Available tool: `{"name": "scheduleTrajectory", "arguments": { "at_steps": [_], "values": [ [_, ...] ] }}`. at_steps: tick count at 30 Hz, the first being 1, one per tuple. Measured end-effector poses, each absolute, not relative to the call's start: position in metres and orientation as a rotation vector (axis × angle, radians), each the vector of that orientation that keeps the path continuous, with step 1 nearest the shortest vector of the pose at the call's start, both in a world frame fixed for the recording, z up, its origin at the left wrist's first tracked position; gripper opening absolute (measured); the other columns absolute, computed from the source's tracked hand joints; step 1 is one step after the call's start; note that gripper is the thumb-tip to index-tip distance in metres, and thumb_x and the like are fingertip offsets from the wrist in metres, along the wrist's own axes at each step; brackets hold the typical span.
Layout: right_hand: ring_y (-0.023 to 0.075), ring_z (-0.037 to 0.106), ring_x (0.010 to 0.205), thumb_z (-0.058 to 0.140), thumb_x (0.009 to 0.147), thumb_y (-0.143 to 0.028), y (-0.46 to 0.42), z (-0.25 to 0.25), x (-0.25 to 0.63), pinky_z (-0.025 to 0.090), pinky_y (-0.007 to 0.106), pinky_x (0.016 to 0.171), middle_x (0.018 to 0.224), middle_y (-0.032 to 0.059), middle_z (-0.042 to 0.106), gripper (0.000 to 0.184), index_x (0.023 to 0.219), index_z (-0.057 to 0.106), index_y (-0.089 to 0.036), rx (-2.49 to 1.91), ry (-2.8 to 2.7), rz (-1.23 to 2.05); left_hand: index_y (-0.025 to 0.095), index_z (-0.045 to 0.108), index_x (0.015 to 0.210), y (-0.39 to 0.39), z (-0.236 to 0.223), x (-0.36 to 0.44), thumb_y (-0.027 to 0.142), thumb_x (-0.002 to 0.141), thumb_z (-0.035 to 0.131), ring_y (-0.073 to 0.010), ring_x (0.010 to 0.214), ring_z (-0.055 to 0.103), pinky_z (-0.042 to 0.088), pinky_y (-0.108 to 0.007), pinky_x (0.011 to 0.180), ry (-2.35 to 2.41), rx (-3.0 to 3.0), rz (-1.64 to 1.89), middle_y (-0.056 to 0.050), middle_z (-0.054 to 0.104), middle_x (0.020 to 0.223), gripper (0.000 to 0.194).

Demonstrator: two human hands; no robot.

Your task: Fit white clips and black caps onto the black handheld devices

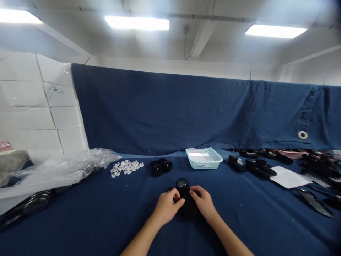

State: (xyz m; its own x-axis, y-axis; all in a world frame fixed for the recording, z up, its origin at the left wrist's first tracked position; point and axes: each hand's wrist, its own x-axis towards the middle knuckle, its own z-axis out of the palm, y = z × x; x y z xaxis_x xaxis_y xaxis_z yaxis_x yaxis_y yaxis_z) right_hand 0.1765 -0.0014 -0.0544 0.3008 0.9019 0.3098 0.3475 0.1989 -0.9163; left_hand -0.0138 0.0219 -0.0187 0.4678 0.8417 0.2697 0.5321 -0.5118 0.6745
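Note:
My left hand [167,205] and my right hand [204,202] meet at the middle of the blue-covered table [101,213], both closed round a black cylindrical part [183,190] with a round cap on top. Its lower body is hidden between my fingers. Beyond my hands lies a small cluster of black round caps [161,166]. A pile of small white clips [126,167] lies to the left of them.
A pale blue mesh basket [204,158] stands behind my hands. Black parts [255,166] and a white sheet [289,177] spread along the right. Clear plastic wrap [61,169] and dark round discs [37,201] lie on the left. White boxes [39,103] are stacked at back left.

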Motion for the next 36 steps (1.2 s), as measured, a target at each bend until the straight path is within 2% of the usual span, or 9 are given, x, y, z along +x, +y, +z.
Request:
{"name": "scheduleTrajectory", "arguments": {
  "at_steps": [10,16,19,22,24,27,30,33,36],
  "values": [
    [0.0248,0.066,0.075,0.062,0.074,-0.046,-0.003,-0.055,0.174,0.049,0.034,0.071,0.079,0.0054,0.073,0.03,0.086,0.071,-0.02,-1.417,-1.273,0.548,0.021,0.063,0.116,0.032,-0.024,-0.019,0.038,0.082,0.058,-0.0201,0.078,0.067,0.047,-0.028,0.075,1.175,2.114,0.795,-0.007,0.072,0.102,0.038],
    [0.023,0.065,0.069,0.061,0.074,-0.041,0.001,-0.06,0.172,0.047,0.033,0.067,0.075,0.0024,0.071,0.042,0.11,0.066,-0.02,-1.502,-1.318,0.523,0.019,0.047,0.138,0.038,-0.027,-0.02,0.032,0.085,0.053,-0.0223,0.089,0.069,0.048,-0.028,0.081,1.127,1.968,0.799,-0.008,0.073,0.103,0.054],
    [0.0227,0.065,0.069,0.064,0.073,-0.04,0.005,-0.06,0.17,0.046,0.033,0.069,0.072,0.0004,0.07,0.043,0.112,0.066,-0.022,-1.534,-1.36,0.521,0.018,0.044,0.14,0.042,-0.028,-0.022,0.031,0.082,0.059,-0.0221,0.084,0.068,0.049,-0.03,0.08,1.096,1.875,0.836,-0.008,0.072,0.105,0.061],
    [0.0225,0.065,0.069,0.068,0.069,-0.038,0.012,-0.06,0.168,0.046,0.033,0.07,0.069,-0.0008,0.07,0.032,0.098,0.071,-0.025,-1.537,-1.39,0.526,0.016,0.041,0.14,0.047,-0.029,-0.024,0.03,0.077,0.064,-0.0206,0.078,0.067,0.05,-0.031,0.079,1.087,1.766,0.885,-0.01,0.07,0.109,0.068],
    [0.0232,0.065,0.073,0.069,0.067,-0.036,0.017,-0.061,0.164,0.046,0.034,0.073,0.075,-0.0001,0.071,0.029,0.094,0.071,-0.026,-1.514,-1.39,0.527,0.013,0.041,0.14,0.049,-0.027,-0.026,0.026,0.077,0.064,-0.0207,0.083,0.067,0.051,-0.031,0.08,1.083,1.688,0.911,-0.013,0.068,0.114,0.068],
    [0.0241,0.066,0.085,0.068,0.065,-0.032,0.023,-0.064,0.159,0.048,0.035,0.08,0.094,0.0021,0.072,0.047,0.111,0.065,-0.025,-1.438,-1.362,0.53,0.012,0.048,0.134,0.046,-0.022,-0.028,0.021,0.075,0.065,-0.0222,0.093,0.066,0.051,-0.03,0.082,1.052,1.593,0.92,-0.015,0.065,0.12,0.062],
    [0.0228,0.066,0.086,0.064,0.064,-0.029,0.024,-0.067,0.157,0.05,0.035,0.081,0.102,0.0041,0.069,0.067,0.129,0.051,-0.022,-1.361,-1.323,0.536,0.014,0.053,0.131,0.039,-0.017,-0.026,0.021,0.072,0.068,-0.0236,0.1,0.063,0.049,-0.032,0.087,1.008,1.538,0.916,-0.016,0.062,0.127,0.061],
    [0.0217,0.066,0.081,0.062,0.062,-0.025,0.024,-0.069,0.158,0.052,0.034,0.079,0.095,0.0023,0.069,0.067,0.127,0.05,-0.021,-1.306,-1.293,0.55,0.016,0.056,0.128,0.035,-0.014,-0.024,0.03,0.072,0.07,-0.0247,0.1,0.061,0.048,-0.034,0.087,0.967,1.507,0.904,-0.015,0.058,0.132,0.059],
    [0.0207,0.066,0.075,0.062,0.06,-0.025,0.025,-0.069,0.161,0.053,0.033,0.074,0.088,0.0009,0.069,0.058,0.117,0.054,-0.021,-1.276,-1.257,0.557,0.019,0.058,0.127,0.035,-0.013,-0.024,0.04,0.076,0.067,-0.0265,0.1,0.062,0.049,-0.033,0.078,0.92,1.475,0.857,-0.014,0.055,0.136,0.057]
  ]
}}
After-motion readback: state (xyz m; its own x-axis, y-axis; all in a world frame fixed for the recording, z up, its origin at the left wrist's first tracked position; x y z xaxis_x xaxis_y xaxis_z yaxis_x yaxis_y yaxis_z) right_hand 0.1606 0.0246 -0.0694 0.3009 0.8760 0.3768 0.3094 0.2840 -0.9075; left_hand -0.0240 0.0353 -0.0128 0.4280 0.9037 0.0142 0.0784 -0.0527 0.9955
